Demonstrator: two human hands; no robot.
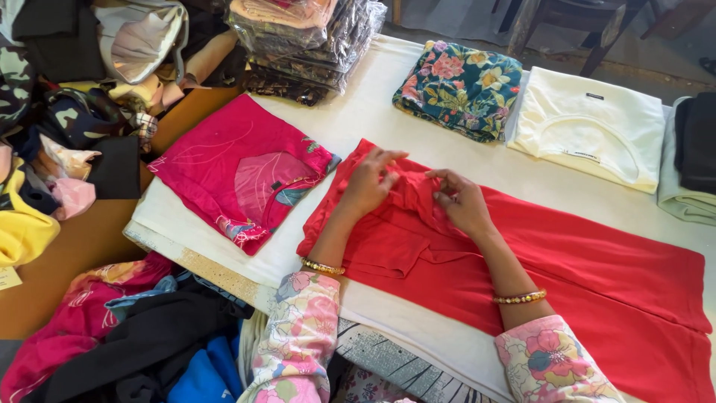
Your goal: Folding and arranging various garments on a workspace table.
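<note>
Lengthwise, red garment (567,276) runs toward lower right.

Pink floral sleeves (298,336), seemingly beaded gold bangles (323,266) on both wrists

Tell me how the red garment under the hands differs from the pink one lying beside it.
The red garment is plain, while the pink garment carries a printed pattern. The red garment is spread out long across the white table cover; the pink garment is folded into a compact square. The left hand and right hand pinch the red garment's fabric; no hand touches the pink garment. Both lie flat on the same cover.
</note>
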